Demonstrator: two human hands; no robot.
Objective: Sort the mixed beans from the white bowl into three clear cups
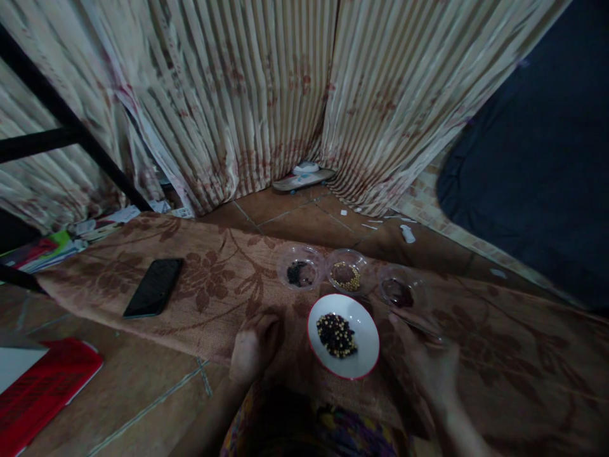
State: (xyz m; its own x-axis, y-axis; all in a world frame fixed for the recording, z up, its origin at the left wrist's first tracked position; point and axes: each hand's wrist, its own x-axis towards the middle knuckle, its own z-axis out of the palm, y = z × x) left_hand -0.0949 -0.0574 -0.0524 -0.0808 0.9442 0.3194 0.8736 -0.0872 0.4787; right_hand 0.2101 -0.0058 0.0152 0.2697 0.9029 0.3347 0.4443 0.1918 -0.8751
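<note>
A white bowl with a red rim (368, 339) stands in front of me, holding a mixed heap of black and pale yellow beans (337, 335). Behind it is a row of clear plastic cups: the left cup (285, 260) has small black beans, the middle cup (354, 256) yellow ones, the right cup (419, 285) dark red ones. My left hand (254, 346) rests curled on the cloth, left of the bowl, with nothing visible in it. My right hand (431, 365) is by the right cup, fingers pinched around a thin, long object too dim to name.
A patterned brown cloth (228, 273) covers the low table. On its left part lies a black phone (155, 287). Beyond are striped curtains (266, 95), a skateboard (304, 181) and small litter on the tiled floor. A red and white bag (57, 387) is at lower left.
</note>
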